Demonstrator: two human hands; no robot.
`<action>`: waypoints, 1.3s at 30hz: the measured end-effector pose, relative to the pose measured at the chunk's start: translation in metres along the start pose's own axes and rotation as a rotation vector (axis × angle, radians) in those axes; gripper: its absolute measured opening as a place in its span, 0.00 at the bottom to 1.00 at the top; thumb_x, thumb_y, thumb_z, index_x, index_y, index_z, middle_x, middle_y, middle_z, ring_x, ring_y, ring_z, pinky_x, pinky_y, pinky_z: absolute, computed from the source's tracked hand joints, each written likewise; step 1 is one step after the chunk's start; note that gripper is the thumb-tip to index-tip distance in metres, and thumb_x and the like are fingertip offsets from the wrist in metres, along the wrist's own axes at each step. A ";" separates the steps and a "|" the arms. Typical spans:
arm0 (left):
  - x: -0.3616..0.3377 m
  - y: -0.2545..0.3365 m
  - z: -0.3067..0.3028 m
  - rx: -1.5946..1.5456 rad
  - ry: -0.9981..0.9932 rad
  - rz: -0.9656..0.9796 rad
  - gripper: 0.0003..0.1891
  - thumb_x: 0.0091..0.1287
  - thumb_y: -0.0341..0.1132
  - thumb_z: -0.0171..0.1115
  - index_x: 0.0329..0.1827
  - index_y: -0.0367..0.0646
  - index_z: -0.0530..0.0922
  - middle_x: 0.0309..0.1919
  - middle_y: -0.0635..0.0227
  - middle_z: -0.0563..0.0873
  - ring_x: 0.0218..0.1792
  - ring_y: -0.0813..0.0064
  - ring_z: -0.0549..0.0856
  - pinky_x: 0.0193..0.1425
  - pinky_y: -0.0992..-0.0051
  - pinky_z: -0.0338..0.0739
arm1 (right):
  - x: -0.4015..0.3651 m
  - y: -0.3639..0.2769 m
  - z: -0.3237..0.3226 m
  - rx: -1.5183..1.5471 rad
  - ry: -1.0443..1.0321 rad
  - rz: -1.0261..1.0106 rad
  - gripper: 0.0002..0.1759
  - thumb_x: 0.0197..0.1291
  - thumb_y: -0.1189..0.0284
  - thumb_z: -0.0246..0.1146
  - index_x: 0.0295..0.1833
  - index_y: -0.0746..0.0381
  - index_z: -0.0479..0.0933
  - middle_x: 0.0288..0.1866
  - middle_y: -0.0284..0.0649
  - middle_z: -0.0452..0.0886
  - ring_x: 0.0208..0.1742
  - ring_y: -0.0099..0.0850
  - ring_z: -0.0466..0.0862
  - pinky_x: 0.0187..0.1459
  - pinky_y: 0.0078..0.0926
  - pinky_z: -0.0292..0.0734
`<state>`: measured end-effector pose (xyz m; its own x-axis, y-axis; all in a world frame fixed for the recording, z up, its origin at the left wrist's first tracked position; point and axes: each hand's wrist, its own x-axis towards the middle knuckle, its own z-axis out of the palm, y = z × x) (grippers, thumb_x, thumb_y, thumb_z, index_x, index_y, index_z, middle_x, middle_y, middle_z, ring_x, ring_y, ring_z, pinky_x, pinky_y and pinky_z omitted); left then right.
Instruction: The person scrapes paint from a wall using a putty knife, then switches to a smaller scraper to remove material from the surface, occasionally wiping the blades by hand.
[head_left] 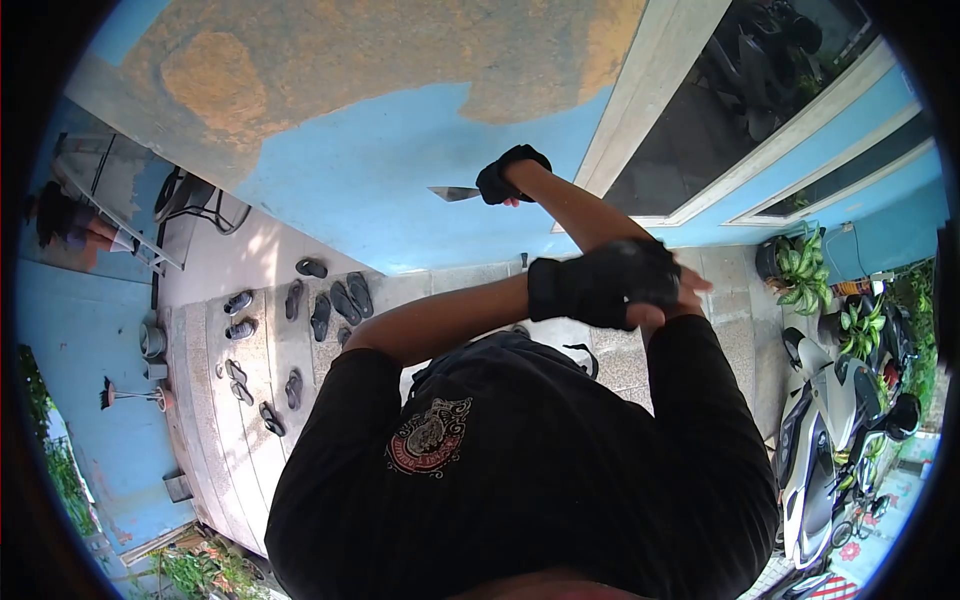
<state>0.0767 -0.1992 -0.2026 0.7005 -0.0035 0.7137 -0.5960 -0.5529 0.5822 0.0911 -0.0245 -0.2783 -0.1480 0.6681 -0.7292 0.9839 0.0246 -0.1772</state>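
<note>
My right hand, in a black fingerless glove, is closed around a putty knife. The metal blade of the putty knife points left, close in front of the blue-painted wall; its handle is hidden in the hand. My left hand, gloved the same way, lies across my right arm near the elbow, just above the black sleeve. Its fingers are stretched out to the right, with the thumb apart. Above the blue paint, a large brown-orange patch of bare surface spreads over the wall.
A framed dark window adjoins the wall on the right. Several sandals and shoes lie on the tiled floor at left. Potted plants and parked motorcycles stand at right. Far left are a ladder and a person.
</note>
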 end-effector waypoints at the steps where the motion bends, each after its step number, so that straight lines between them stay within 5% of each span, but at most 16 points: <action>1: 0.006 0.016 0.008 0.027 0.026 0.060 0.23 0.74 0.52 0.51 0.59 0.45 0.82 0.68 0.62 0.78 0.67 0.59 0.77 0.74 0.59 0.64 | -0.001 0.000 -0.005 -0.002 -0.019 -0.009 0.11 0.57 0.69 0.56 0.40 0.59 0.82 0.33 0.39 0.85 0.29 0.32 0.83 0.36 0.33 0.77; 3: 0.006 0.014 -0.011 0.375 0.031 0.094 0.22 0.73 0.50 0.53 0.59 0.46 0.82 0.67 0.64 0.79 0.67 0.60 0.78 0.74 0.58 0.64 | -0.006 -0.001 -0.015 -0.003 -0.039 -0.017 0.11 0.57 0.70 0.55 0.40 0.59 0.82 0.33 0.39 0.85 0.29 0.32 0.82 0.35 0.32 0.76; 7: -0.058 -0.067 -0.083 0.867 -0.012 -0.307 0.18 0.71 0.44 0.53 0.56 0.48 0.84 0.65 0.66 0.81 0.66 0.59 0.78 0.73 0.51 0.63 | -0.018 -0.002 -0.030 -0.037 0.036 0.079 0.08 0.60 0.71 0.59 0.41 0.59 0.83 0.36 0.40 0.86 0.32 0.34 0.83 0.39 0.33 0.78; 12: -0.049 -0.046 -0.114 1.205 0.766 -0.285 0.17 0.69 0.43 0.53 0.51 0.43 0.83 0.64 0.60 0.81 0.66 0.56 0.78 0.76 0.50 0.56 | -0.031 -0.007 -0.027 -0.270 0.046 0.013 0.10 0.60 0.71 0.62 0.45 0.59 0.85 0.44 0.42 0.86 0.41 0.37 0.85 0.44 0.35 0.81; 13: -0.049 -0.043 -0.103 1.203 0.764 -0.288 0.17 0.69 0.43 0.53 0.51 0.43 0.83 0.64 0.60 0.81 0.66 0.56 0.78 0.76 0.50 0.56 | -0.032 -0.009 -0.027 -0.310 0.049 0.008 0.10 0.61 0.72 0.62 0.46 0.59 0.85 0.46 0.42 0.86 0.43 0.38 0.85 0.45 0.36 0.81; 15: -0.049 -0.031 -0.064 1.005 0.243 -0.511 0.18 0.70 0.43 0.52 0.53 0.42 0.83 0.64 0.59 0.81 0.67 0.57 0.76 0.76 0.51 0.56 | -0.034 -0.010 -0.030 -0.386 0.052 0.005 0.11 0.61 0.72 0.63 0.47 0.59 0.86 0.49 0.43 0.87 0.47 0.39 0.86 0.46 0.37 0.82; 17: -0.039 -0.005 -0.040 0.543 0.225 -0.120 0.17 0.70 0.39 0.52 0.54 0.41 0.83 0.61 0.59 0.83 0.63 0.57 0.81 0.72 0.54 0.66 | -0.038 -0.011 -0.030 -0.474 0.068 -0.017 0.12 0.61 0.72 0.64 0.49 0.59 0.87 0.52 0.44 0.87 0.51 0.40 0.87 0.48 0.38 0.83; 21: -0.064 0.013 -0.069 0.464 0.303 -0.280 0.16 0.70 0.32 0.55 0.58 0.40 0.81 0.57 0.56 0.85 0.49 0.56 0.88 0.57 0.64 0.81 | -0.032 0.003 -0.018 -0.750 0.156 -0.162 0.10 0.60 0.72 0.64 0.43 0.65 0.85 0.46 0.43 0.87 0.42 0.38 0.87 0.42 0.45 0.83; 24: -0.065 -0.016 -0.089 0.662 0.659 -0.306 0.19 0.68 0.35 0.57 0.60 0.40 0.80 0.60 0.55 0.84 0.59 0.56 0.83 0.64 0.62 0.76 | -0.028 -0.001 -0.017 -0.784 0.181 -0.198 0.08 0.61 0.71 0.65 0.40 0.65 0.84 0.43 0.42 0.87 0.40 0.36 0.86 0.40 0.42 0.83; 27: -0.060 -0.011 -0.049 0.754 0.176 -0.307 0.29 0.65 0.52 0.61 0.67 0.47 0.75 0.70 0.57 0.75 0.77 0.53 0.62 0.78 0.49 0.54 | -0.032 -0.004 -0.020 -0.779 0.194 -0.238 0.09 0.61 0.70 0.65 0.36 0.65 0.84 0.40 0.41 0.87 0.37 0.35 0.86 0.38 0.38 0.83; 28: -0.061 -0.005 -0.032 0.607 0.092 -0.205 0.30 0.65 0.53 0.59 0.69 0.49 0.73 0.71 0.57 0.74 0.76 0.53 0.65 0.79 0.46 0.49 | -0.036 -0.005 -0.021 -0.777 0.197 -0.246 0.09 0.61 0.69 0.66 0.35 0.64 0.84 0.39 0.41 0.87 0.37 0.34 0.86 0.38 0.37 0.83; 31: -0.064 0.009 -0.036 0.398 -0.027 -0.114 0.21 0.65 0.37 0.54 0.61 0.45 0.79 0.66 0.56 0.79 0.64 0.54 0.80 0.71 0.59 0.69 | -0.038 -0.005 -0.022 -0.785 0.226 -0.284 0.11 0.62 0.68 0.66 0.31 0.64 0.84 0.36 0.40 0.86 0.35 0.32 0.85 0.36 0.34 0.82; 33: -0.065 0.021 -0.062 0.472 0.256 -0.531 0.17 0.65 0.35 0.57 0.56 0.44 0.82 0.63 0.54 0.81 0.57 0.54 0.83 0.61 0.64 0.77 | -0.022 0.003 -0.015 -0.818 0.301 -0.323 0.12 0.64 0.66 0.63 0.33 0.63 0.84 0.37 0.42 0.86 0.37 0.33 0.84 0.40 0.32 0.81; 35: -0.048 0.000 -0.084 0.759 0.768 -0.310 0.17 0.65 0.37 0.58 0.54 0.43 0.83 0.62 0.52 0.81 0.60 0.53 0.81 0.61 0.60 0.75 | 0.014 0.015 -0.007 -0.897 0.567 -0.435 0.14 0.67 0.65 0.60 0.34 0.61 0.84 0.39 0.43 0.85 0.39 0.33 0.83 0.43 0.29 0.79; 37: -0.055 -0.009 -0.061 0.886 0.393 -0.382 0.22 0.67 0.44 0.56 0.61 0.45 0.80 0.68 0.57 0.77 0.70 0.50 0.70 0.74 0.49 0.56 | 0.077 0.035 0.004 -1.014 1.032 -0.601 0.16 0.70 0.63 0.56 0.36 0.60 0.83 0.40 0.44 0.85 0.41 0.34 0.83 0.47 0.27 0.78; 39: -0.056 -0.006 -0.017 0.797 0.082 -0.192 0.29 0.68 0.56 0.53 0.67 0.50 0.76 0.74 0.62 0.71 0.77 0.56 0.63 0.79 0.45 0.43 | 0.020 0.006 -0.013 -0.644 0.582 -0.386 0.13 0.69 0.64 0.55 0.36 0.59 0.79 0.34 0.42 0.80 0.36 0.31 0.80 0.42 0.27 0.74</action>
<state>0.0344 -0.1820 -0.2396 0.7126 0.1949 0.6739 0.0099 -0.9633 0.2681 0.0956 -0.0015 -0.2859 -0.5722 0.7896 -0.2217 0.7695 0.6104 0.1880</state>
